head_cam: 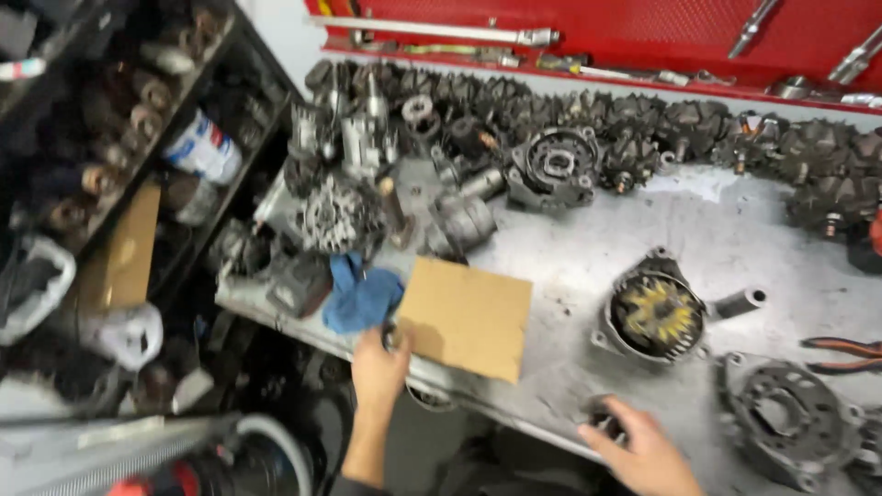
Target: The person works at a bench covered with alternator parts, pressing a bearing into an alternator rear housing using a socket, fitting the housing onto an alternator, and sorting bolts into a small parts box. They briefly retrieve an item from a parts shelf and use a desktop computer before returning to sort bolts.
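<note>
Right hand (643, 450) grip covers small dark part (602, 418) at bench (570, 248) edge.

The left hand (379, 366) closes round a small dark part at the near edge of the metal workbench (588, 248), but motion blur leaves the part's kind untold, and its fingers cover the corner of the cardboard sheet (467, 316). The right hand (643, 450) covers most of a small dark round piece; its wrist runs off the bottom edge. The round housing (788, 421) at near right is cut by the frame's corner. Pliers (841, 355) with red handles leave the right edge, jaws unseen. The shelf (110, 156) at left is a blur of brownish parts, too smeared to name. The blue rag (360, 296) hides whatever lies beneath it.
</note>
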